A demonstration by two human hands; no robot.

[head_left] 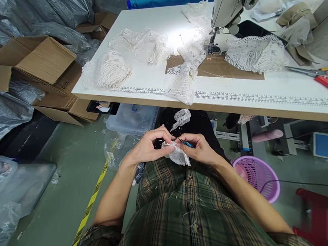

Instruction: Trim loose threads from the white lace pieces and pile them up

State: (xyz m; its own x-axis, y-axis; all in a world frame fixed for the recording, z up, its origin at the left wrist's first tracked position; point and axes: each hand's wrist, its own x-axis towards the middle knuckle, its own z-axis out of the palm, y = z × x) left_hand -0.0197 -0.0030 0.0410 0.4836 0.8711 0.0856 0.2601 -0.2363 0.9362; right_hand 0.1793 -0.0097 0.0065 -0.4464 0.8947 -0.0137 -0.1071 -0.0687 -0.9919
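One white table (147,77) is spanning the upper part of the view, with a printed ruler scale (143,91) running along its front edge. A person in a green plaid shirt (169,209) is facing it, and the dark-trousered lap (201,127) is reaching under the front edge. Open cardboard boxes (47,62) are standing on the left beside plastic wrapping (54,6), while a sewing machine (224,11) is occupying the table's far side. Lower on the right, a purple plastic basket (275,190) is standing near the lap. White lace is lying on the table in several places: a bunched pile (255,52) is resting right of the needle area, a rounded bundle (108,70) is lying near the left end, and a strip (180,83) is extending to the front edge. Close to the shirt, the left hand (152,144) is pinching a small lace piece (178,157) between thumb and fingers, above the lap. Beside it, the right hand (198,148) is gripping a slim blue-handled tool (187,143) in its fingers, and the tool's tip is pointing toward the left fingers.
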